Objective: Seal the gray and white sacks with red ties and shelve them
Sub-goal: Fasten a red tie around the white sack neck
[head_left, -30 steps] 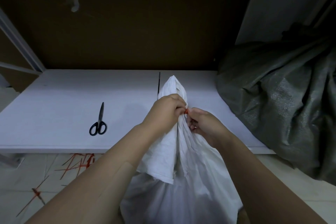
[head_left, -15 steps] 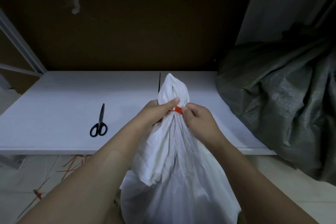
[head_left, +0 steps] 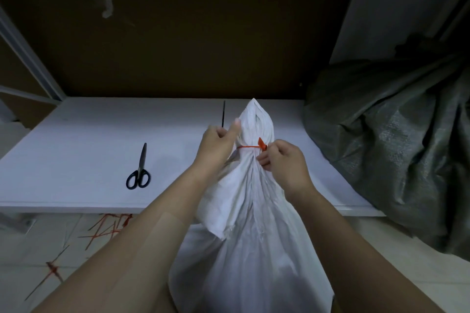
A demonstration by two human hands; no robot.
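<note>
Between your hands, the red tie crosses the neck of the upright white sack, right hand pinching the tie's head, left hand gripping its tail.

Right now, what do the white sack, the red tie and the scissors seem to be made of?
The white sack: probably woven plastic, matte; it folds in stiff pleats. The red tie: likely plastic, smooth; a thin strip with a flat tag. The scissors: apparently dark metal blades and glossy black plastic handles.
</note>
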